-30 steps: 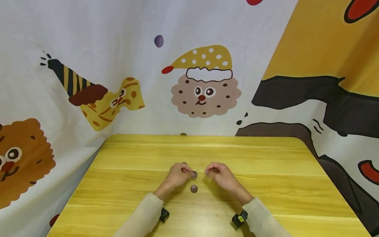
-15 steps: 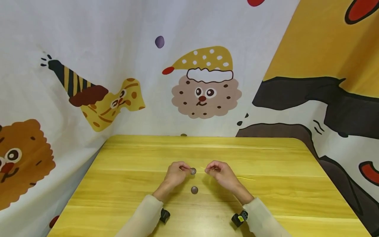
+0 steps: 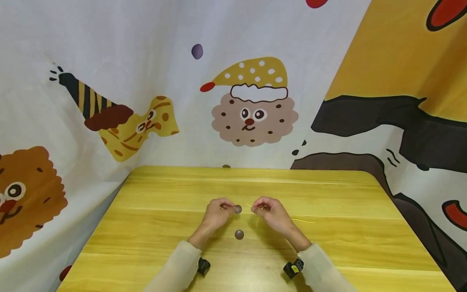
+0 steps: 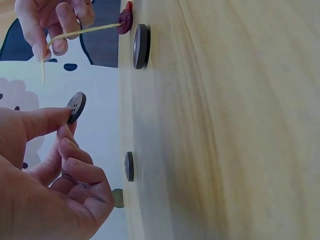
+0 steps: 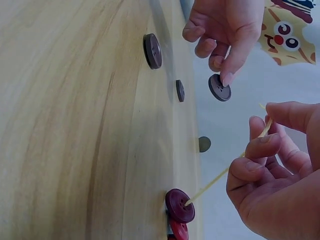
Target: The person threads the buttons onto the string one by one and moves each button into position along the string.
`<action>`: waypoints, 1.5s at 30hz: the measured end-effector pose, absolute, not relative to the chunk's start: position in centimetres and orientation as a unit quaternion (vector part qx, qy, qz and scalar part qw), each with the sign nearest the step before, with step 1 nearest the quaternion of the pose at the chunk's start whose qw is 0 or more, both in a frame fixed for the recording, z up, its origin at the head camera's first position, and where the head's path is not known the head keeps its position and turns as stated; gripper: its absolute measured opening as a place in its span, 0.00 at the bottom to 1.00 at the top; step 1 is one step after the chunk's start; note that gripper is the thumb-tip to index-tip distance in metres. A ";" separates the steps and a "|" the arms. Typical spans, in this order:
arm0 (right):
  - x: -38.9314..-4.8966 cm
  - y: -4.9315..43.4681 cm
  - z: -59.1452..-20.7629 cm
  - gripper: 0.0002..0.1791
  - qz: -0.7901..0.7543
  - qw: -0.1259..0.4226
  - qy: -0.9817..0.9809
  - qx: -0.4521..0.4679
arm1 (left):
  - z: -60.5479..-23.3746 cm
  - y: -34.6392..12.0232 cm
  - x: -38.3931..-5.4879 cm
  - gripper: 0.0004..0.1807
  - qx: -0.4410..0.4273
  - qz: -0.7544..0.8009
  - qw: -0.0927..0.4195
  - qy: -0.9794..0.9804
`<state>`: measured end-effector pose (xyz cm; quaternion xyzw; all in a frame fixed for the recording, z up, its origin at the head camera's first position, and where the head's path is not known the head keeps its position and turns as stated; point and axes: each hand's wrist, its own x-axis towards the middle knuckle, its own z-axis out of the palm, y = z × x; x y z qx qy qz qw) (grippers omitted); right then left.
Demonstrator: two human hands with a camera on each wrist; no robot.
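Observation:
My left hand (image 3: 217, 215) pinches a grey-brown button (image 4: 76, 107) by its edge between thumb and finger, its holes showing in the left wrist view. Facing it, my right hand (image 3: 274, 214) pinches a yellow string (image 5: 214, 180) near one end. A short tip sticks out past the fingers, apart from the button. The string runs down into a hole of a dark red button (image 5: 180, 205) low in the right wrist view. Behind that one sits a brighter red button (image 5: 179, 230), partly hidden.
On the wooden table (image 3: 153, 243), a brown button (image 3: 239, 234) lies between my forearms. A second, farther button (image 5: 180, 91) stays hidden behind my left hand in the head view. More yellow string (image 3: 303, 220) trails right of my right hand. A printed curtain (image 3: 164, 52) hangs behind.
Both hands have moved slightly away from me, the left with its button. The string tip now shows beyond my right fingers. The button lying near my forearms has stayed put.

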<state>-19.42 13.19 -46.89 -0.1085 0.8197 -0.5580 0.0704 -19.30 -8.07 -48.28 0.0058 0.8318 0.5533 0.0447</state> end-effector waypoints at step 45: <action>-19.2 12.9 -47.0 0.03 -0.516 0.032 0.840 -0.165 | -47.6 -6.5 -19.3 0.08 -0.024 0.598 0.028 0.800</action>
